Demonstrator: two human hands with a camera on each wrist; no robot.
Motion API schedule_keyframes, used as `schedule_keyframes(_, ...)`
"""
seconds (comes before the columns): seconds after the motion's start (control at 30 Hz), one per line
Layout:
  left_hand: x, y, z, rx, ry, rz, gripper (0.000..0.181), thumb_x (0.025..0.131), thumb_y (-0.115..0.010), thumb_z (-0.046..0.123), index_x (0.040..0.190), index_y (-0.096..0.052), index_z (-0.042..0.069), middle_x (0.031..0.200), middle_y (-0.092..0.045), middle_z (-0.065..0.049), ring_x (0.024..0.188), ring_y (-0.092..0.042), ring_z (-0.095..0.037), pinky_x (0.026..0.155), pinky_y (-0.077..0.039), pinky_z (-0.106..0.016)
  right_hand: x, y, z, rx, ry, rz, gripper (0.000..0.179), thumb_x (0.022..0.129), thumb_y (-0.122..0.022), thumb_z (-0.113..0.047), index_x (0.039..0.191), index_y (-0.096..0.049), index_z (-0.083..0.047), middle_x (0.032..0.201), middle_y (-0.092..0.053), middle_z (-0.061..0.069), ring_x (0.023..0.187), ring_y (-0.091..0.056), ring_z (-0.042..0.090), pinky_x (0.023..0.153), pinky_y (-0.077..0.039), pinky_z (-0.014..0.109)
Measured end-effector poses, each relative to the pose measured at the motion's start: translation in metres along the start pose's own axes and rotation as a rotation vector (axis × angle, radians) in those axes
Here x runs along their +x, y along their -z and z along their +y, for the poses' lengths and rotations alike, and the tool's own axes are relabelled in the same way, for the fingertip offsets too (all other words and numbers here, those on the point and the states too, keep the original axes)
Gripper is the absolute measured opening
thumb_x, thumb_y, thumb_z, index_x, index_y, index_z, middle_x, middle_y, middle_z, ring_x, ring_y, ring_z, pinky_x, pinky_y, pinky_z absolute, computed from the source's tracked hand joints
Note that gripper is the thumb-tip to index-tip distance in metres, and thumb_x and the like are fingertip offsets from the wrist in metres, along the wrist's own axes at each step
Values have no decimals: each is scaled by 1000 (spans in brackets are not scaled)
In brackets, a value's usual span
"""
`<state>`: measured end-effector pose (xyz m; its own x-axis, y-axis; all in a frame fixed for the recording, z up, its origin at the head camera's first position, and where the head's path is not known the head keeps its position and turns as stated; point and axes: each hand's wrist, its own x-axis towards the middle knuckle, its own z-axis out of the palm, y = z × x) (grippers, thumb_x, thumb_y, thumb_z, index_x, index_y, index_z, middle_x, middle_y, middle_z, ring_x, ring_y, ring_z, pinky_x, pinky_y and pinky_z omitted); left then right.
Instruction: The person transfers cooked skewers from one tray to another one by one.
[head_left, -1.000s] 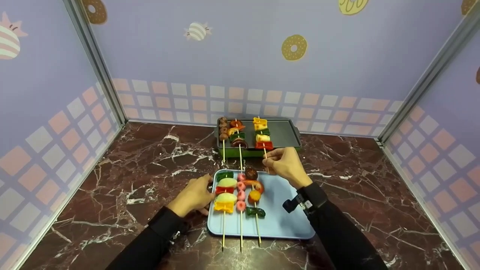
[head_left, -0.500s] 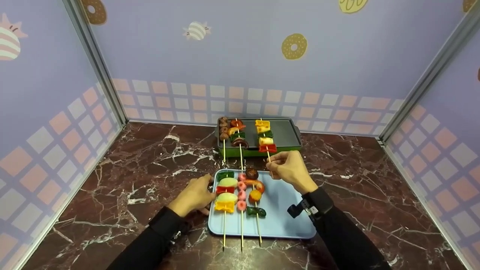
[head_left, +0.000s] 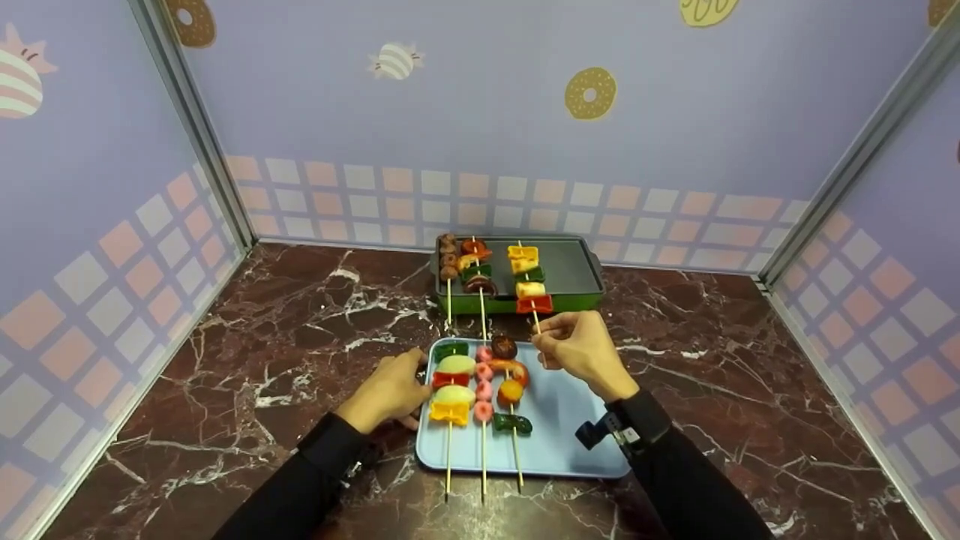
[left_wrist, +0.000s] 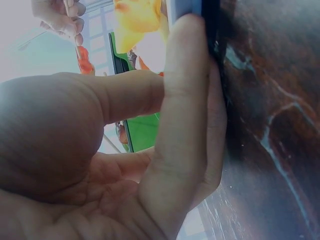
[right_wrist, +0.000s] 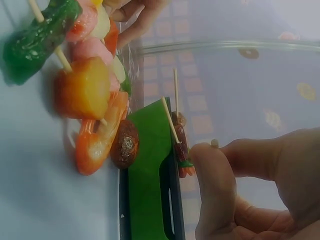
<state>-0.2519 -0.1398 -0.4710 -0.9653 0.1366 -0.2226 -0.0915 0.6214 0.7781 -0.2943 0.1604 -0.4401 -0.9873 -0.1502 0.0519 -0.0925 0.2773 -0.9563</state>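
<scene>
My right hand (head_left: pixel 589 349) pinches the bare stick end of a skewer (head_left: pixel 531 275) threaded with yellow, green, white and red pieces. That skewer's food hangs over the near part of a green grill pan (head_left: pixel 566 264), its red piece at the front rim. Thumb and index finger meet at the stick in the right wrist view. My left hand (head_left: pixel 386 391) grips the left edge of a light blue tray (head_left: pixel 574 442), and its fingers (left_wrist: pixel 182 75) lie along that edge in the left wrist view. On the tray lie a vegetable skewer (head_left: pixel 451 391), a pink-ball skewer (head_left: pixel 483 390) and a shrimp skewer (head_left: pixel 511 394).
On the pan's left side lie a meatball skewer (head_left: pixel 448 259) and a mixed skewer (head_left: pixel 475 268), sticks pointing toward me. Pan and tray stand on a dark red marbled tabletop (head_left: pixel 300 330). A patterned wall (head_left: pixel 480 120) rises behind, with side panels left and right.
My right hand has drawn slightly toward me and to the right, and the pinched skewer has shifted with it. The left hand and the tray stay put.
</scene>
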Motion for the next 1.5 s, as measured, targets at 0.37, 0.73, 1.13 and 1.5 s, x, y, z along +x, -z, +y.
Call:
schedule_keyframes(0.37, 1, 1, 0, -6, -1, 7, 52, 93, -68, -1, 142, -50, 0, 95, -62, -24, 53, -70, -27, 45, -65, -38, -11, 1, 5, 17, 4, 18, 14, 88, -78, -2, 101, -75, 3, 93, -72, 20, 66, -72, 26, 59, -68, 35)
schedule_keyframes(0.73, 2, 1, -1, 13, 1, 4, 50, 94, -69, 1, 141, -51, 0, 107, -62, -32, 51, -70, -26, 45, -64, -37, -24, 1, 7, 41, 9, 18, 15, 87, -79, 1, 102, -74, 3, 91, -69, 19, 65, -71, 27, 58, -68, 36)
schedule_keyframes(1.13, 1, 1, -2, 19, -1, 3, 49, 94, -68, 1, 140, -52, 0, 93, -63, -22, 52, -70, -27, 45, -64, -38, -35, 1, 9, 20, -5, 24, 14, 87, -79, 0, 100, -75, -1, 90, -68, 17, 66, -72, 28, 59, -69, 38)
schedule_keyframes(1.5, 0, 1, -2, 14, -20, 5, 45, 94, -68, 1, 136, -53, 0, 88, -62, -18, 52, -70, -27, 44, -64, -38, -42, 1, 14, 18, -6, 13, 11, 88, -79, -1, 99, -75, -1, 90, -69, 17, 65, -72, 28, 59, -69, 39)
